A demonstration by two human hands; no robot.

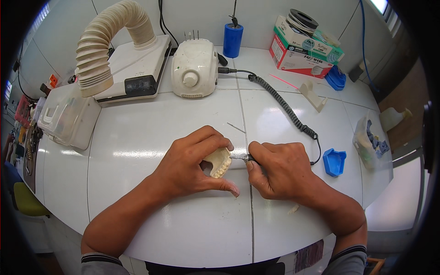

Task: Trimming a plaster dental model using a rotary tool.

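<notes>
My left hand (195,160) is closed around a cream-coloured dental cast (220,163), with the row of teeth turned toward the right. Its thumb stretches out below the cast, and the tip looks dusty. In my right hand (279,169) is a rotary handpiece (247,157), gripped between thumb and fingers. The metal front end of the handpiece points left and meets the cast's upper right edge; whether the bur touches it I cannot tell. From behind the right hand a coiled black cord (284,103) runs up to a white control unit (194,68).
A thin bur (236,127) lies beyond my hands. Right of them sits a blue moulded tray (334,162). A dust extractor with a ribbed hose (98,43) and a clear plastic box (71,114) stand at left. Mask boxes (300,55) and a blue cylinder (233,40) are at the back.
</notes>
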